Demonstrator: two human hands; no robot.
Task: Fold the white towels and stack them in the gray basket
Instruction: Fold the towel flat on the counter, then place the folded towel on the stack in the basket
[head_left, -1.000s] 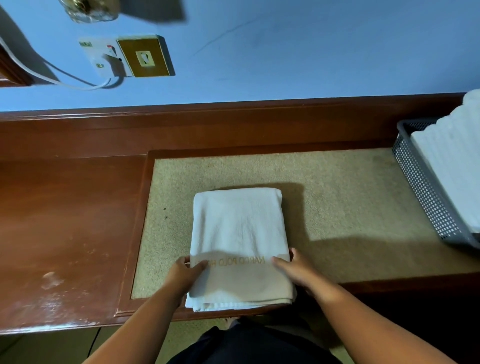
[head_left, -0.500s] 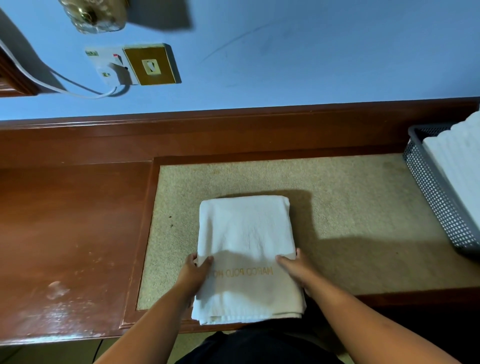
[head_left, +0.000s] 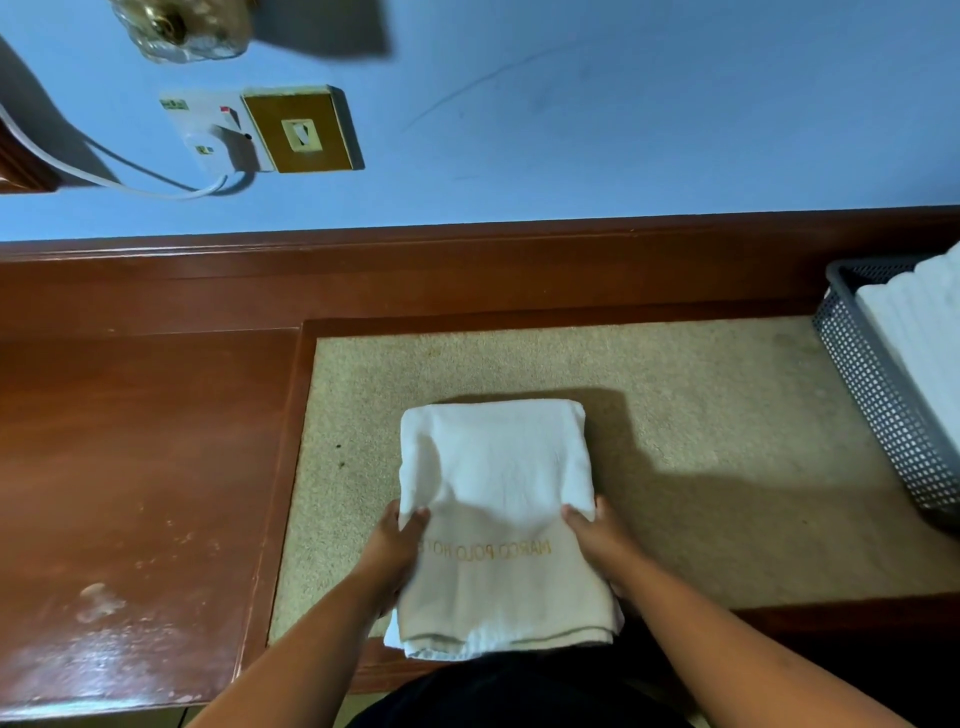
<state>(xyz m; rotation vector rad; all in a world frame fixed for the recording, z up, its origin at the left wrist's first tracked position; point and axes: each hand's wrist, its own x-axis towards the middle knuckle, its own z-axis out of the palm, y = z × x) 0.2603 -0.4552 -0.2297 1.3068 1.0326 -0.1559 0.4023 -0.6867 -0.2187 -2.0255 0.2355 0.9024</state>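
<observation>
A folded white towel (head_left: 496, 483) with gold lettering lies on the beige inlay of the wooden counter, its near end hanging over the front edge. My left hand (head_left: 397, 545) grips its left edge, thumb on top. My right hand (head_left: 597, 535) grips its right edge the same way. At the far right stands the gray mesh basket (head_left: 878, 405), holding a stack of folded white towels (head_left: 924, 353).
The beige inlay (head_left: 701, 395) is framed by a red-brown wooden counter (head_left: 135, 467) that runs left. Behind it rises a wooden ledge and a blue wall with a socket, plug and white cable (head_left: 228, 140).
Both hands have slid a little farther up the towel's sides and taken hold of its edges. The towel itself stays in place.
</observation>
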